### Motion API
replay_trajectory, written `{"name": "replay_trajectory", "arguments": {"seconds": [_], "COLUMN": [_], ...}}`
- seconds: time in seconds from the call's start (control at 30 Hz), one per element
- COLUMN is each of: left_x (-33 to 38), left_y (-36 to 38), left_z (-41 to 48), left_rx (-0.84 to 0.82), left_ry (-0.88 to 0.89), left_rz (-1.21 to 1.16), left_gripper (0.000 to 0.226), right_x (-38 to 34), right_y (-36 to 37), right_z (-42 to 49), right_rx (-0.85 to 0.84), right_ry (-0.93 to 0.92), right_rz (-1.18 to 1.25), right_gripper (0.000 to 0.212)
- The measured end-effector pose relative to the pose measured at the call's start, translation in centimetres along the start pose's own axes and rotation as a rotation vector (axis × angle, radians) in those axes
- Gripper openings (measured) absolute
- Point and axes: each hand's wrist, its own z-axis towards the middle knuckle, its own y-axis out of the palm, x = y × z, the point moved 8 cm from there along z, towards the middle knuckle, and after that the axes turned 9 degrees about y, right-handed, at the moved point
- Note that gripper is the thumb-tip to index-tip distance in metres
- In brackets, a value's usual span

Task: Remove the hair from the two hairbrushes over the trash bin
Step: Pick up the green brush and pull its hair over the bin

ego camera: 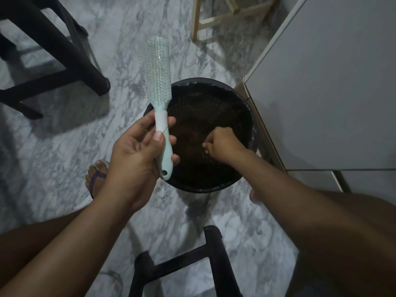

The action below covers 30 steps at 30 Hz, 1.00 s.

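Fingers of the left hand (137, 151) wrap the handle of a pale mint plastic paddle hairbrush (159, 88), bristles up, just left of the right hand (221, 144), which is curled nearly closed above the round black lined trash bin (252, 125). Whether it pinches hair cannot be told. Loose strands could drift onto the marble floor (139, 39) if released off-centre.

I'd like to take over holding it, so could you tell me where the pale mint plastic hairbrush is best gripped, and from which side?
Probably the narrow handle, where the left hand already wraps the pale mint plastic hairbrush. Come from the bare back side, since the bristles face the camera. The handle is slim and smooth; the head is wide and spiky.
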Motion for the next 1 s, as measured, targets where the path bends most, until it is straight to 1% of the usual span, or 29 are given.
{"name": "replay_trajectory", "arguments": {"seconds": [0.03,0.13,0.17,0.2,0.27,0.3,0.33,0.37,0.4,0.43,0.47,0.5,0.53,0.57,0.6,0.63,0.67,0.7,0.73,0.77,0.8,0.83,0.87,0.9,0.93,0.97,1.0], "left_x": [0.0,-0.3,-0.4,-0.4,-0.5,-0.5,-0.5,-0.5,-0.6,-0.7,-0.7,-0.8,-0.8,-0.9,-1.0,-1.1,-1.3,-1.5,-1.7,-1.9,-2.0,-2.0,-2.0,-2.0,-1.9,-1.8,-1.7], "left_y": [-0.1,-0.2,-0.3,-0.2,-0.2,-0.1,-0.1,-0.1,-0.1,-0.1,-0.1,-0.1,0.0,0.0,0.0,0.0,0.1,0.3,0.6,0.9,1.4,1.8,2.1,2.4,2.5,2.6,2.5], "left_z": [0.0,-0.1,-0.1,-0.2,-0.3,-0.3,-0.3,-0.3,-0.3,-0.3,-0.3,-0.3,-0.3,-0.4,-0.4,-0.4,-0.5,-0.6,-0.8,-1.0,-1.2,-1.4,-1.6,-1.8,-1.8,-1.9,-1.8], "left_rx": [0.004,0.012,0.014,0.013,0.01,0.008,0.007,0.007,0.008,0.009,0.006,0.002,0.0,0.001,0.002,0.0,-0.007,-0.021,-0.044,-0.074,-0.105,-0.136,-0.163,-0.183,-0.195,-0.2,-0.2], "left_ry": [-0.003,-0.018,-0.022,-0.025,-0.031,-0.032,-0.035,-0.04,-0.044,-0.046,-0.048,-0.051,-0.054,-0.059,-0.065,-0.074,-0.086,-0.097,-0.107,-0.116,-0.121,-0.121,-0.12,-0.118,-0.118,-0.118,-0.115], "left_rz": [-0.001,0.014,0.016,0.016,0.017,0.021,0.024,0.027,0.029,0.032,0.037,0.041,0.042,0.038,0.033,0.031,0.032,0.034,0.036,0.037,0.041,0.046,0.049,0.047,0.04,0.033,0.028], "left_gripper": [0.042,0.042,0.042,0.042,0.042,0.041,0.041,0.041,0.041,0.041,0.042,0.042,0.041,0.04,0.04,0.039,0.039,0.04,0.041,0.042,0.044,0.046,0.048,0.049,0.049,0.05,0.05], "right_x": [-0.6,-3.2,-3.4,-3.2,-2.0,-1.8,-2.1,-2.8,-3.4,-3.6,-3.3,-2.5,-1.7,-1.3,-1.6,-2.3,-3.4,-4.5,-5.6,-6.5,-7.0,-7.0,-7.1,-7.2,-7.0,-6.6,-6.2], "right_y": [-0.5,-3.5,-3.7,-3.4,-2.0,-1.8,-2.1,-2.5,-2.9,-3.0,-3.1,-3.2,-3.3,-3.5,-4.0,-4.8,-5.7,-6.3,-6.6,-6.4,-5.9,-5.3,-4.9,-4.6,-4.4,-4.1,-3.8], "right_z": [-0.2,-1.7,-1.9,-1.8,-1.3,-1.4,-1.5,-1.7,-2.0,-2.2,-2.1,-1.8,-1.7,-1.7,-1.8,-1.8,-2.1,-2.5,-3.0,-3.2,-3.2,-3.3,-3.4,-3.4,-3.3,-3.1,-3.0], "right_rx": [0.018,0.134,0.145,0.128,0.051,0.045,0.062,0.055,0.013,-0.042,-0.078,-0.099,-0.131,-0.138,-0.112,-0.057,-0.009,0.0,-0.027,-0.067,-0.104,-0.137,-0.17,-0.18,-0.171,-0.159,-0.153], "right_ry": [-0.029,-0.168,-0.193,-0.186,-0.099,-0.078,-0.093,-0.135,-0.158,-0.152,-0.124,-0.08,-0.031,-0.017,-0.051,-0.116,-0.198,-0.278,-0.342,-0.388,-0.404,-0.384,-0.338,-0.292,-0.257,-0.234,-0.22], "right_rz": [0.023,0.199,0.204,0.156,-0.037,-0.118,-0.152,-0.147,-0.148,-0.189,-0.267,-0.356,-0.428,-0.432,-0.357,-0.19,0.031,0.263,0.463,0.609,0.719,0.806,0.871,0.895,0.894,0.877,0.85], "right_gripper": [0.019,0.02,0.02,0.02,0.018,0.017,0.03,0.052,0.072,0.084,0.085,0.075,0.059,0.048,0.05,0.062,0.077,0.09,0.098,0.101,0.097,0.084,0.064,0.044,0.029,0.021,0.018]}}
